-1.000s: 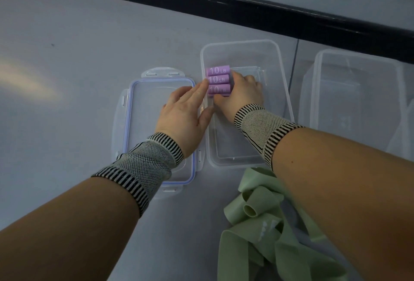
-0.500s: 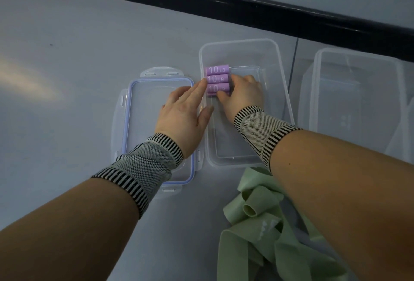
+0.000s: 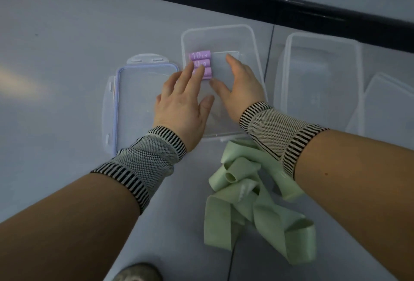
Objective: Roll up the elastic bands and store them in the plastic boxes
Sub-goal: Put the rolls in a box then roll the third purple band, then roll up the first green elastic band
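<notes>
box (image 3: 253, 41): three purple rolls (image 3: 200, 55) (10 LB) | left hand (image 3: 182, 99), right hand (image 3: 240, 83): fingers straight, apart

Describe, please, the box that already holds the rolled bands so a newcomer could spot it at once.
On the grey table, find the clear box in the middle, between the blue-rimmed lid and another clear box. It alone holds three purple rolls marked 10 LB, stacked along its left wall.

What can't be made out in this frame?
Head view only:
- Third purple roll: label hidden by the left hand fingers.
- Box floor: partly covered by the right hand.
- Far-right box: contents unclear through its hazy walls.
- Green bands: count lost in the tangle.
</notes>
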A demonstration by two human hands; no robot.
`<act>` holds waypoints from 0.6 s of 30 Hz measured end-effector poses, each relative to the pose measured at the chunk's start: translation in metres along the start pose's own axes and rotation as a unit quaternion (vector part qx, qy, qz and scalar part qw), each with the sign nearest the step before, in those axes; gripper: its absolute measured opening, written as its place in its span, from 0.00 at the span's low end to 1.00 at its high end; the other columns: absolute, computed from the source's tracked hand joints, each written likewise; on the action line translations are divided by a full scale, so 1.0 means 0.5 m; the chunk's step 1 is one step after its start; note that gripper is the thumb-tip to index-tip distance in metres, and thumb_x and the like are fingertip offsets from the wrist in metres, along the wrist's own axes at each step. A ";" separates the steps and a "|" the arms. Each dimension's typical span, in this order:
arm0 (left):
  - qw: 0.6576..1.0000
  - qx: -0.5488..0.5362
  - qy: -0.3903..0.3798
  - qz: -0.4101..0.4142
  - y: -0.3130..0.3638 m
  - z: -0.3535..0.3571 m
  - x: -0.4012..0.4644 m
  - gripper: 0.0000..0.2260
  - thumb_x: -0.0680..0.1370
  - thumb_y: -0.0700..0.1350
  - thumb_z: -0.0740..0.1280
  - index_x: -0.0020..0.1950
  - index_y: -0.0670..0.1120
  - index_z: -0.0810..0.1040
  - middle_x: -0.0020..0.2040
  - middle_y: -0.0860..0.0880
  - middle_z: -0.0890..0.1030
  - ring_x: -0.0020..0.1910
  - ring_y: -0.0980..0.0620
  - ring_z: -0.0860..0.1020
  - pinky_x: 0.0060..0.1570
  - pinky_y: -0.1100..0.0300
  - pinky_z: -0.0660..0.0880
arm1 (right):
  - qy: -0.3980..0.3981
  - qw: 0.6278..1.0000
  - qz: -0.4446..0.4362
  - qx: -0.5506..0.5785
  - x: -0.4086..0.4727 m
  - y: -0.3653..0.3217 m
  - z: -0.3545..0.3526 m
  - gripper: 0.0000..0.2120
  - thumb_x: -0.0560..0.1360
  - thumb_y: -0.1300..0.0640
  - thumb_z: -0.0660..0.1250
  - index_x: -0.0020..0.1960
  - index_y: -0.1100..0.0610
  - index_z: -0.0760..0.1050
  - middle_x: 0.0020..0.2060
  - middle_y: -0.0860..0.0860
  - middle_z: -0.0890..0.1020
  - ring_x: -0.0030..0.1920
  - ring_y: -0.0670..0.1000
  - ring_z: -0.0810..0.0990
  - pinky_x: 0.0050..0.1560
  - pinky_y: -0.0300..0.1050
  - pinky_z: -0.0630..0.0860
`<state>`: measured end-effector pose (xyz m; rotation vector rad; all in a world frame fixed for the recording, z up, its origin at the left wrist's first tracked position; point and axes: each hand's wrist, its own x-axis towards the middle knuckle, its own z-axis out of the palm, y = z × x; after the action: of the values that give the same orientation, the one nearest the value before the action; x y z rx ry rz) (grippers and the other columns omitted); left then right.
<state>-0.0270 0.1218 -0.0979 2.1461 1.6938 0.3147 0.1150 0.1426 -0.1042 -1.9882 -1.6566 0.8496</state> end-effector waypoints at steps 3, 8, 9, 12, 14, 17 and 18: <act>1.000 0.008 -0.012 0.012 0.022 -0.004 -0.037 0.32 0.75 0.62 0.46 0.77 0.51 0.52 0.78 0.52 0.53 0.75 0.47 0.52 0.70 0.47 0.56 | 0.011 1.000 -0.006 -0.010 -0.050 0.011 -0.028 0.31 0.78 0.46 0.61 0.77 0.52 0.55 0.73 0.51 0.64 0.71 0.49 0.64 0.67 0.40 0.61; 0.999 0.011 -0.016 0.036 0.060 -0.017 -0.103 0.31 0.77 0.61 0.50 0.77 0.50 0.52 0.78 0.52 0.53 0.75 0.47 0.52 0.69 0.46 0.57 | 0.031 0.999 -0.028 -0.009 -0.150 0.026 -0.081 0.29 0.78 0.47 0.62 0.76 0.53 0.58 0.72 0.51 0.66 0.71 0.49 0.65 0.65 0.34 0.58; 0.999 0.010 -0.018 0.038 0.070 -0.021 -0.117 0.33 0.75 0.62 0.47 0.77 0.50 0.52 0.78 0.52 0.53 0.75 0.47 0.52 0.70 0.46 0.56 | 0.035 0.999 -0.032 -0.010 -0.169 0.026 -0.094 0.29 0.78 0.47 0.62 0.75 0.53 0.59 0.72 0.51 0.66 0.71 0.48 0.65 0.64 0.33 0.57; 0.999 -0.007 -0.029 0.043 0.101 -0.034 -0.160 0.32 0.76 0.61 0.49 0.77 0.49 0.53 0.78 0.51 0.54 0.75 0.47 0.53 0.71 0.45 0.56 | 0.038 0.999 -0.029 -0.017 -0.231 0.024 -0.144 0.29 0.78 0.47 0.62 0.75 0.53 0.59 0.71 0.51 0.67 0.70 0.48 0.66 0.62 0.32 0.57; 0.998 -0.012 -0.025 0.058 0.124 -0.045 -0.186 0.29 0.79 0.57 0.55 0.77 0.49 0.54 0.78 0.50 0.54 0.75 0.46 0.53 0.72 0.46 0.56 | 0.036 0.999 -0.020 -0.028 -0.279 0.023 -0.178 0.29 0.78 0.47 0.63 0.75 0.52 0.59 0.72 0.51 0.66 0.70 0.49 0.66 0.63 0.35 0.59; 0.998 -0.019 -0.005 0.063 0.157 -0.055 -0.234 0.28 0.78 0.54 0.60 0.76 0.49 0.57 0.77 0.51 0.55 0.74 0.45 0.55 0.71 0.48 0.57 | 0.050 0.998 -0.012 -0.037 -0.363 0.034 -0.213 0.28 0.77 0.48 0.64 0.74 0.53 0.60 0.71 0.51 0.67 0.69 0.49 0.68 0.64 0.37 0.60; 0.998 -0.025 0.001 0.061 0.163 -0.051 -0.250 0.28 0.78 0.54 0.62 0.75 0.49 0.59 0.77 0.51 0.56 0.73 0.45 0.56 0.70 0.49 0.56 | 0.058 0.998 -0.009 -0.034 -0.387 0.042 -0.216 0.28 0.77 0.49 0.64 0.74 0.53 0.61 0.70 0.51 0.68 0.68 0.49 0.68 0.63 0.36 0.60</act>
<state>0.0038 -0.0112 -0.0318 2.2171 1.5410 0.3890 0.1835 -0.0435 -0.0028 -2.0249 -1.6541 0.6656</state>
